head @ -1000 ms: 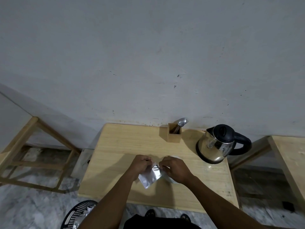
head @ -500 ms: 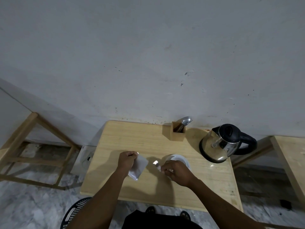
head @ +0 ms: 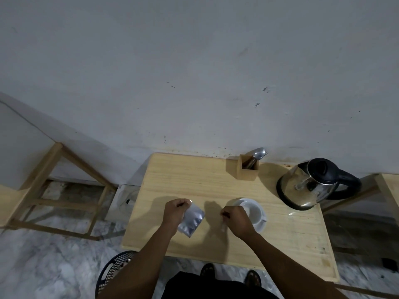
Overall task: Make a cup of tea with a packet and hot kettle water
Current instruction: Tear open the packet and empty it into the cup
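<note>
My left hand [head: 176, 213] pinches the silver foil packet [head: 192, 221] by its top corner above the pale wooden table [head: 194, 180]. My right hand [head: 237, 221], clenched on a small torn strip [head: 223, 225], partly covers the white ceramic cup [head: 253, 212]. The steel kettle [head: 306, 186] stands far right.

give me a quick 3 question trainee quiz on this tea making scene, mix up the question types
1. True or false: the left hand holds the silver packet.
2. Multiple choice: where does the kettle stand? A) on the floor B) on the table's far right corner C) in the basket
3. Fill in: the spoon stands in a wooden ____ by the wall.

Key
1. True
2. B
3. holder; the white cup sits beside the right hand, which pinches a small torn strip.
</note>
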